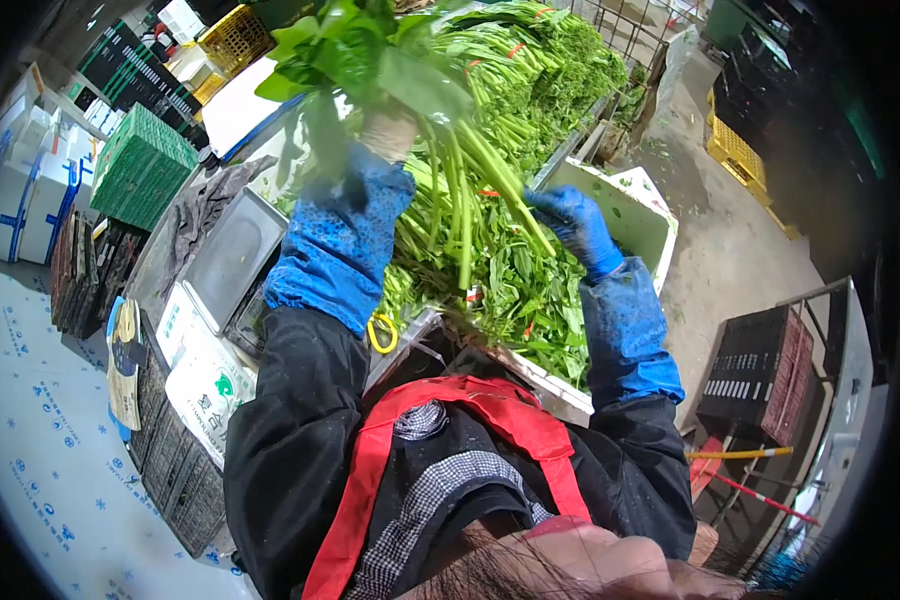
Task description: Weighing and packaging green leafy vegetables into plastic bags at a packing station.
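My left hand (pixel 391 136), in a blue sleeve cover, grips a bunch of leafy green vegetables (pixel 461 180) raised over the pile. Its broad leaves are blurred at the top, and its long stems slant down to the right. By the stem ends is my right hand (pixel 576 229) in a blue glove, fingers curled; whether anything is between them is hidden. Beneath lie bundled greens (pixel 525 67) with red bands. More loose leafy greens (pixel 540 315) fill a white foam box (pixel 551 386) in front of me. A yellow scissor-like handle (pixel 382 334) shows beside my left forearm.
To the left are a scale with a metal tray (pixel 236 251), printed plastic bags (pixel 206 382) and stacked green crates (pixel 142 165). A second white foam box (pixel 637 214) stands right of the pile. Farther right are a yellow crate (pixel 735 154) and a dark crate (pixel 754 375).
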Motion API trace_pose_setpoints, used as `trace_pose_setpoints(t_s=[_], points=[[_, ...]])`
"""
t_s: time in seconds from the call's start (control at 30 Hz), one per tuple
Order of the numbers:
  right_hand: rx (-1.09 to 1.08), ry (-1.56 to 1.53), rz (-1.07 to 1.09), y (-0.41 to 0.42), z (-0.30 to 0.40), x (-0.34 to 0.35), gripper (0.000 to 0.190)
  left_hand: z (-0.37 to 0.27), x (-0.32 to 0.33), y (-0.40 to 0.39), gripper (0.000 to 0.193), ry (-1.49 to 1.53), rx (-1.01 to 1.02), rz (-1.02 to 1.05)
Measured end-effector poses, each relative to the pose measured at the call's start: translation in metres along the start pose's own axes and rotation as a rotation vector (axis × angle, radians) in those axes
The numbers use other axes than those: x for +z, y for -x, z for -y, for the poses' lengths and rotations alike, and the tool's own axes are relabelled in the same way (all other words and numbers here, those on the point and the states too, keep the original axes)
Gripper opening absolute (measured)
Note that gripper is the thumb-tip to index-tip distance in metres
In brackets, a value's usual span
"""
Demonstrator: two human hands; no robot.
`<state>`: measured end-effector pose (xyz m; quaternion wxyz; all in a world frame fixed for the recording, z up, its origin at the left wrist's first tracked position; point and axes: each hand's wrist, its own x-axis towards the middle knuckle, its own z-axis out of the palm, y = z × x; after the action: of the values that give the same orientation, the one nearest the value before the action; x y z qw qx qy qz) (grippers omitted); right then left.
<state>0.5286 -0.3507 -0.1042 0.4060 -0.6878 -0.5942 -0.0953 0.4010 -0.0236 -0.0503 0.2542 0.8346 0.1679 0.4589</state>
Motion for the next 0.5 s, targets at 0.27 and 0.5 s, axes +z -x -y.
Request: trace_pose_setpoints(t_s=[0.27, 0.5], points=[[0.395, 0.356, 0.57, 0.031, -0.036, -0.029, 0.067, -0.058, 0.002, 0.002, 0.032, -0.117, -0.027, -0.033], [0.211, -0.165, 0.1, -0.042, -0.011, 0.049, 0.059, -0.163, 0.074, 0.024, 0.041, 1.024, -0.318, 0.356]])
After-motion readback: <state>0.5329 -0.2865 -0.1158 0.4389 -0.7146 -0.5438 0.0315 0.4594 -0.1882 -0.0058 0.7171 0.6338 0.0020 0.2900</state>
